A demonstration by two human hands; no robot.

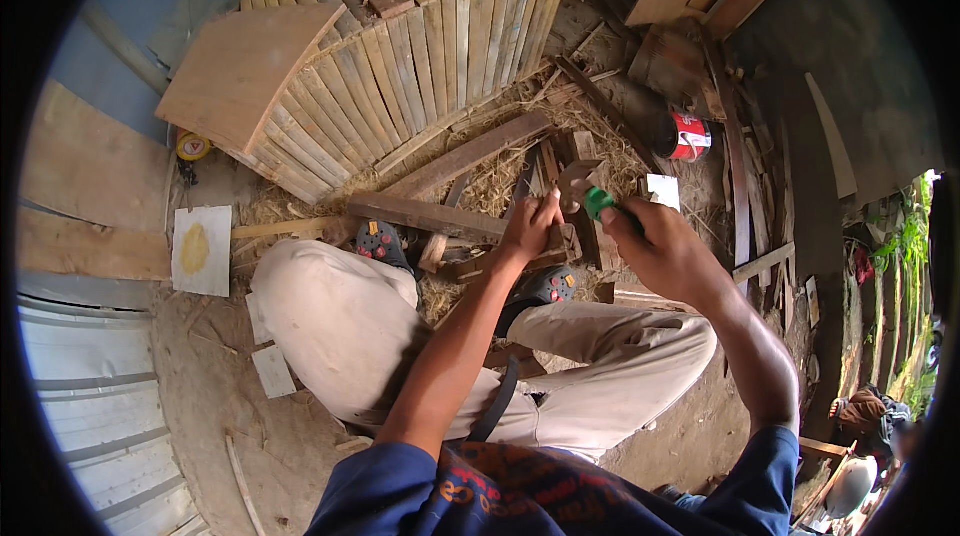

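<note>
My right hand [665,248] is closed round the green handle of a tool [598,203] with a short, broad, brownish metal head. Its head is close to the fingertips of my left hand [533,226]. The left fingers are pinched together by a narrow upright piece of wood; what they hold is partly hidden behind them. Beneath my hands, a short wooden block [572,242] and other offcuts lie between my dark clogs [548,284]. A dark wooden beam [430,217] runs leftward from there, and a second brown beam [465,156] slants away behind it.
A slatted wooden structure [420,66] stands ahead, with a brown board [245,76] leaning on it. Wood shavings [490,186] cover the ground. A red can [690,136] is at right, a yellow tape measure [192,147] at left. Corrugated metal sheet [95,396] lines the left side.
</note>
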